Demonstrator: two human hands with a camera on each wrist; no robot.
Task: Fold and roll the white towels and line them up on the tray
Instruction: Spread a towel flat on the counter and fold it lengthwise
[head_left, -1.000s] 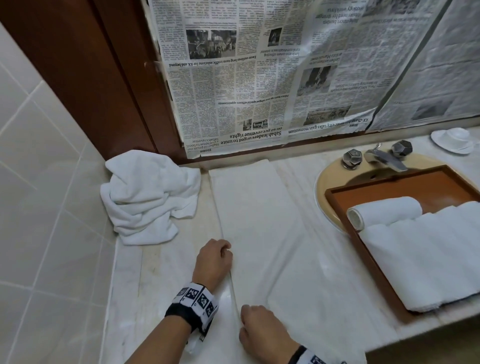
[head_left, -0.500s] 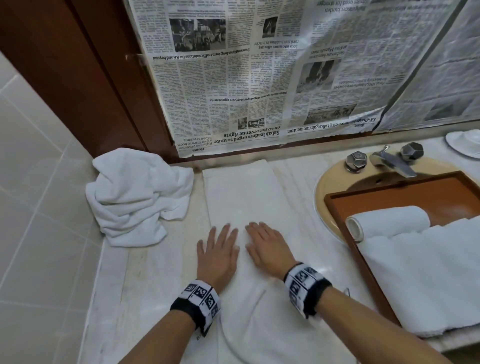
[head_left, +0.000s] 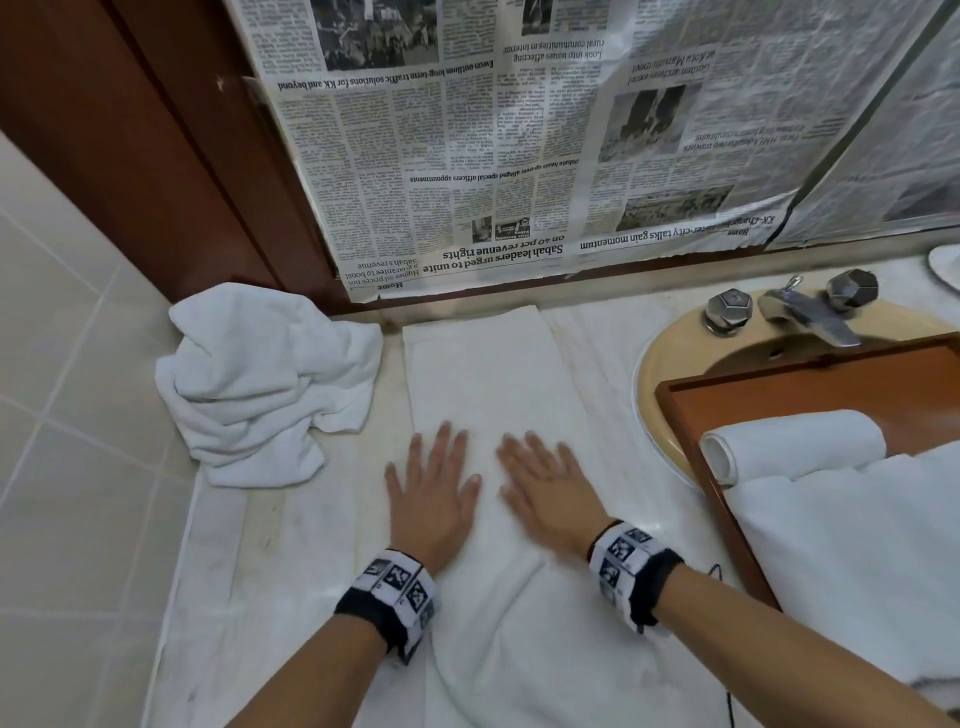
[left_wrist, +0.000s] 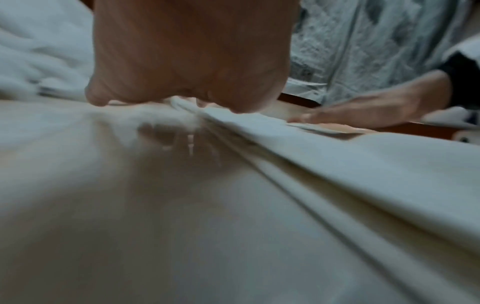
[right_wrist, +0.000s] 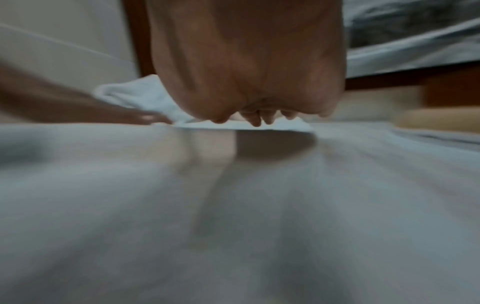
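A white towel (head_left: 488, 379) lies folded into a long strip on the marble counter, running from the back wall toward me. My left hand (head_left: 431, 483) and right hand (head_left: 550, 483) press flat on it side by side, fingers straight and spread. Both wrist views show the towel (left_wrist: 337, 185) (right_wrist: 233, 205) close under the palms, blurred. A wooden tray (head_left: 810, 384) sits over the sink at right, holding one rolled towel (head_left: 795, 441) and a flat white towel (head_left: 857, 561) draped over its near side.
A crumpled white towel (head_left: 265, 379) sits in the back left corner against the tiled wall. A yellow sink (head_left: 670, 348) with a chrome tap (head_left: 810, 312) lies under the tray. Newspaper (head_left: 519, 156) covers the wall behind the counter.
A second ago both hands pinched the towel's left edge near me; they have folded it over and now press flat on the strip, sliding slightly forward.
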